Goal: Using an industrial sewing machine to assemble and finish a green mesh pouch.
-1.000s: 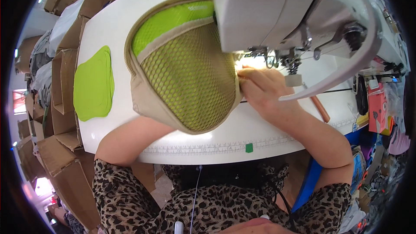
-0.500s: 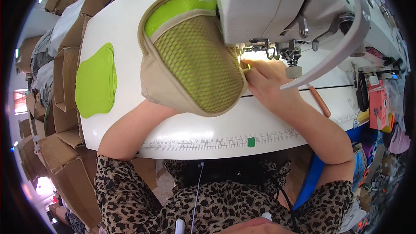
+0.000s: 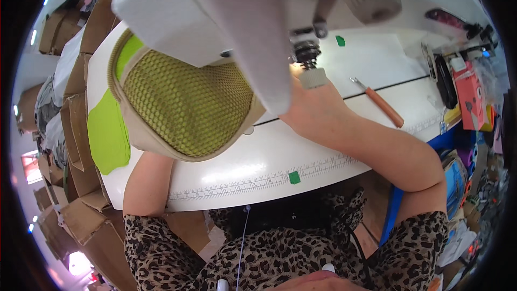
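A rounded fabric piece of beige mesh over lime green, with a beige bound edge (image 3: 183, 108), stands curved under the sewing machine head (image 3: 167, 16). My left forearm runs up behind it, and the piece hides my left hand and its fingers. At the right side of the piece is my right hand (image 3: 313, 106), close below the needle area. The white machine lever and a ridged knob (image 3: 313, 78) cover its fingers, so their grip is hidden.
Lime green cut fabric pieces (image 3: 107, 134) lie stacked at the table's left. A tool with an orange-brown handle (image 3: 385, 108) rests right of my hand. A printed ruler strip (image 3: 237, 187) follows the front edge. Cardboard boxes (image 3: 81, 145) stand on the left.
My view has shifted closer to the machine, which now fills more of the top. The mesh piece appears further left and lower. My right fingers, seen earlier at its edge, are now covered.
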`<state>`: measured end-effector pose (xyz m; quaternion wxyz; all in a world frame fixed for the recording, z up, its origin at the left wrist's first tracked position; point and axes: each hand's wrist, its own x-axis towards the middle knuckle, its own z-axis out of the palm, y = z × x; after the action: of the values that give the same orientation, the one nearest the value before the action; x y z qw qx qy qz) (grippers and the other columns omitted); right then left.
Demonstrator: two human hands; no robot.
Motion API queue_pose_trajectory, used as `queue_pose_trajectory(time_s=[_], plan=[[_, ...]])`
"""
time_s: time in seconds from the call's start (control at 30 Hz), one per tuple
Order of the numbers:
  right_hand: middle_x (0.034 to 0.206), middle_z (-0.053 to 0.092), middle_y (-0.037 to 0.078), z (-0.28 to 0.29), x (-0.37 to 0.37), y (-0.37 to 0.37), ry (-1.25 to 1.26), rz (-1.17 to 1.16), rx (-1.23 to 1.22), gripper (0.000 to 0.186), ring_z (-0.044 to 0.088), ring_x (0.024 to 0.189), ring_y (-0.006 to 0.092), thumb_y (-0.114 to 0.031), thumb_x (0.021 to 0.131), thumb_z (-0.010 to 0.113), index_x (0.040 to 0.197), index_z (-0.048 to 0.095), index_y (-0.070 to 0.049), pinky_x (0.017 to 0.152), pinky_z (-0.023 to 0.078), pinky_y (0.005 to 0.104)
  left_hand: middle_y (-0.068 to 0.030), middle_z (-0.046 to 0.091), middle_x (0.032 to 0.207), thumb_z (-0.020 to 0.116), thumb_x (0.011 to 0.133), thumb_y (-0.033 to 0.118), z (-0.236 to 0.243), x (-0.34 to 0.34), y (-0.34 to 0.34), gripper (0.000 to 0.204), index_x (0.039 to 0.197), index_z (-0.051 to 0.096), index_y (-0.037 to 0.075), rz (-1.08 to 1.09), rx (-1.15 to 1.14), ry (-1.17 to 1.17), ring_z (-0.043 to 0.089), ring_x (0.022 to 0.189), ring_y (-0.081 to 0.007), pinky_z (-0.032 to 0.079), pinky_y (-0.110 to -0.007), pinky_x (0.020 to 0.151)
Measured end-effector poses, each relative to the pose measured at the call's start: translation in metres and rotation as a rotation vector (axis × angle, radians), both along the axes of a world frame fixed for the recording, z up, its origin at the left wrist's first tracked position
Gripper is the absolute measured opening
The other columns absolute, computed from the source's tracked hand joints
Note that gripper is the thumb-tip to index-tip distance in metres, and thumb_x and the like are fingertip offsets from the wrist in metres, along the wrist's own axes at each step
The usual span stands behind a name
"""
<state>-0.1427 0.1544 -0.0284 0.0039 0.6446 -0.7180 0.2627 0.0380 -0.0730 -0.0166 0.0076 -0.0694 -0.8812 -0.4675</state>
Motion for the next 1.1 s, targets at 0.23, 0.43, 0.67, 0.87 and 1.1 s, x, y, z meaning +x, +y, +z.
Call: queue_pose_trajectory(time_s=[0.23,0.43,0.67,0.87,1.1], plan=[[0.089,0.059,0.004,-0.013,-0.002,0.002,0.096,0.016,-0.109,0.01,0.061,0.077,0.0189,-0.01,0.083,0.063,0.092,0.066,-0.009,0.072,0.044,0.0347,-0.0123,0.062,0.128,0.072,0.091,0.019,-0.008,-0.043,0.019,0.048,0.134,0.057,0.003,-0.021,-0.039,-0.024,0.062,0.115,-0.0218,0.054,-0.033,0.094],[0.091,0.06,0.005,-0.01,0.004,-0.003,0.182,0.04,-0.139,0.01,0.061,0.081,0.0187,-0.011,0.078,0.063,0.087,0.064,-0.007,0.072,0.045,0.0338,-0.0123,0.062,0.126,0.071,0.091,0.019,0.009,-0.049,0.036,0.046,0.132,0.058,0.003,0.06,-0.139,0.01,0.062,0.114,-0.0226,0.054,-0.034,0.093],[0.097,0.063,0.006,-0.014,0.009,0.003,0.17,0.061,-0.145,0.022,0.065,0.08,0.0185,-0.011,0.077,0.063,0.096,0.065,-0.001,0.072,0.052,0.0327,-0.0123,0.062,0.125,0.071,0.091,0.018,0.018,-0.017,0.043,0.043,0.13,0.059,0.003,0.188,-0.197,0.032,0.063,0.112,-0.0236,0.054,-0.035,0.091],[0.096,0.07,0.003,-0.01,0.006,0.001,0.0,0.0,-0.096,0.023,0.066,0.076,0.0218,-0.015,0.082,0.068,0.103,0.067,-0.007,0.066,0.053,0.0348,-0.0123,0.063,0.124,0.07,0.091,0.018,0.008,-0.025,0.054,0.041,0.128,0.06,0.003,0.269,-0.216,0.001,0.063,0.111,-0.0244,0.054,-0.036,0.09],[0.084,0.069,0.006,-0.018,-0.018,-0.011,-0.124,-0.072,-0.281,0.016,0.063,0.066,0.0297,-0.018,0.086,0.07,0.1,0.067,-0.01,0.059,0.05,0.0406,-0.0135,0.061,0.111,0.069,0.089,0.034,-0.007,-0.023,0.072,0.041,0.122,0.067,0.009,0.18,-0.669,0.187,0.06,0.101,-0.0332,0.046,-0.048,0.089]])
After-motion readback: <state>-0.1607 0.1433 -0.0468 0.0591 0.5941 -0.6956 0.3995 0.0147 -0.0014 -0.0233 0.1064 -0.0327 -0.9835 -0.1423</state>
